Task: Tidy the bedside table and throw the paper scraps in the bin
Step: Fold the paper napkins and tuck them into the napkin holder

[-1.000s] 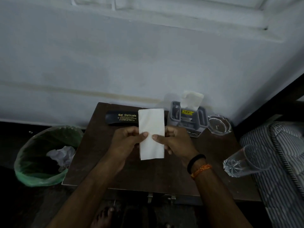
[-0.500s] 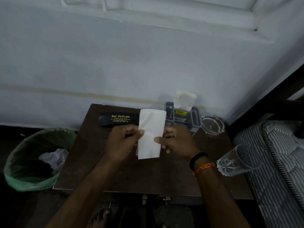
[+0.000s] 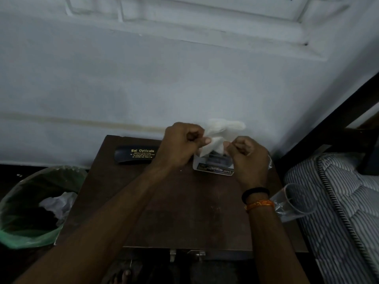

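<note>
White tissue (image 3: 217, 138) was held above the holder (image 3: 214, 166) at the rear right of the bedside table (image 3: 184, 212), crumpled and partly drawn out between both hands. Left hand (image 3: 180, 146): fingers curled tight, thumb and forefinger pinching the tissue's left side. Right hand (image 3: 248, 158): fingers likewise curled, pinching its right side; a black band and an orange thread sat on that wrist. Half a second earlier the same hands held the tissue as a flat folded strip nearer the table's middle; both had since moved toward the rear edge and the strip had lost its flat shape. A black spectacle case (image 3: 135, 154) lay along the rear edge, left of the hands. A glass (image 3: 293, 201) lay tipped at the right edge. The green-lined bin (image 3: 30, 208), holding crumpled paper (image 3: 59, 203), stood left of the table.
</note>
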`<act>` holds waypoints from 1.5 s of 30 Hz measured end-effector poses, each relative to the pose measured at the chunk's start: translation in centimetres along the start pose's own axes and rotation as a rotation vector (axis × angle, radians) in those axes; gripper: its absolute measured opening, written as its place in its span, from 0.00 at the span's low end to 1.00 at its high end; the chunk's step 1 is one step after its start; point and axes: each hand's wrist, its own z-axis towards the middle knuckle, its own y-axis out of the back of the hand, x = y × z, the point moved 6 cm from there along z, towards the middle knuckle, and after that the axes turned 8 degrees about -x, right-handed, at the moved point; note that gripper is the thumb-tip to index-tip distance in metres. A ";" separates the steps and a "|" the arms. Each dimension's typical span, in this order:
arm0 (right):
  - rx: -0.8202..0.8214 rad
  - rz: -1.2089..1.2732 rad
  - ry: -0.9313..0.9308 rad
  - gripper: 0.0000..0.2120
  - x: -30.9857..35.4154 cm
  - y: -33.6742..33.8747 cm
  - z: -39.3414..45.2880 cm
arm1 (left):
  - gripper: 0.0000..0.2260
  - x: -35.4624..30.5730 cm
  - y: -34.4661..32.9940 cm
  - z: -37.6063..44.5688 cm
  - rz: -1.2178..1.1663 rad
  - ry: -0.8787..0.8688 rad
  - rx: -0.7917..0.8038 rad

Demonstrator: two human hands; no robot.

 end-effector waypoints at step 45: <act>-0.059 -0.071 -0.161 0.08 -4.3 -0.4 0.8 | 0.07 2.3 -7.1 3.3 0.469 -0.113 0.100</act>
